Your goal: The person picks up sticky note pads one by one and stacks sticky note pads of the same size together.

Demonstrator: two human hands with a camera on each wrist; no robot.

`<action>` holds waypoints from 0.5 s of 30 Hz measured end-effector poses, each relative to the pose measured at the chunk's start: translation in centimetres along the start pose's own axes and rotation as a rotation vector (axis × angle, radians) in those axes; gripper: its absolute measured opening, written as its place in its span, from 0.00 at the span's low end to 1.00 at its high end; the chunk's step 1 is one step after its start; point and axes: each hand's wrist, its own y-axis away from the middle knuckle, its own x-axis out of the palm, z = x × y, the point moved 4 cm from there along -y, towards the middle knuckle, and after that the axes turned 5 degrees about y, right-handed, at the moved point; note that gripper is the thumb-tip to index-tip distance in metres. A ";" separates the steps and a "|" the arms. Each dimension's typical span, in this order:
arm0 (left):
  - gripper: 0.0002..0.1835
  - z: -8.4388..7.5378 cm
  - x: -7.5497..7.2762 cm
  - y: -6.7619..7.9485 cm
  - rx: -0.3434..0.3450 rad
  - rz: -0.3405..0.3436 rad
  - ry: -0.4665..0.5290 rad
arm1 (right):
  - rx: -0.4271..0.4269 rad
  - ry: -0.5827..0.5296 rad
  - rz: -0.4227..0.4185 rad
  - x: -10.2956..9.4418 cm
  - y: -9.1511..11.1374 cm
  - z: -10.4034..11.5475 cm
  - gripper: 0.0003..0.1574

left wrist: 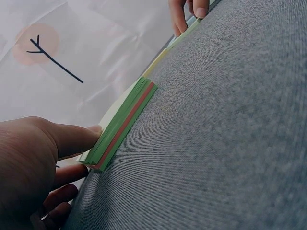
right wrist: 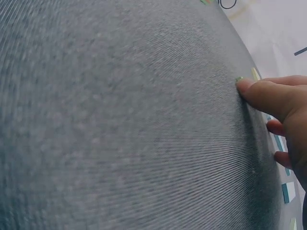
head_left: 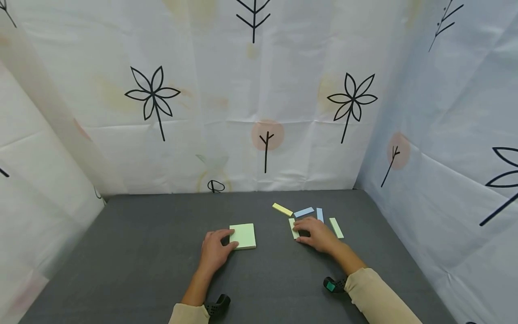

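A square pad of pale green sticky notes [head_left: 243, 236] lies flat on the table, its stacked side showing green with a reddish layer [left wrist: 125, 122] in the left wrist view. My left hand [head_left: 214, 249] holds the pad at its left side, thumb on the near corner and fingers at the edge. To the right, my right hand [head_left: 317, 235] pinches a narrow pale green sticky-note strip [head_left: 292, 223] between thumb and fingers, partly covering it. Around that hand lie a yellow strip [head_left: 282, 209], two blue strips [head_left: 303, 212] and another green strip [head_left: 337, 228].
The dark grey table [head_left: 141, 252] reaches back to a white printed cloth [head_left: 202, 135] that also hangs along both sides. Black bands [head_left: 218, 306] sit at both wrists, below beige sleeves [head_left: 380, 294].
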 end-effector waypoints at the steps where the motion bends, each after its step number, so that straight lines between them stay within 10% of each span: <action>1: 0.21 0.0 0.0 0.0 -0.003 0.001 0.002 | -0.011 0.010 -0.009 0.0 0.0 0.1 0.18; 15: 0.21 0.2 0.0 0.0 0.016 0.004 -0.011 | -0.101 0.143 -0.205 0.1 0.5 0.6 0.12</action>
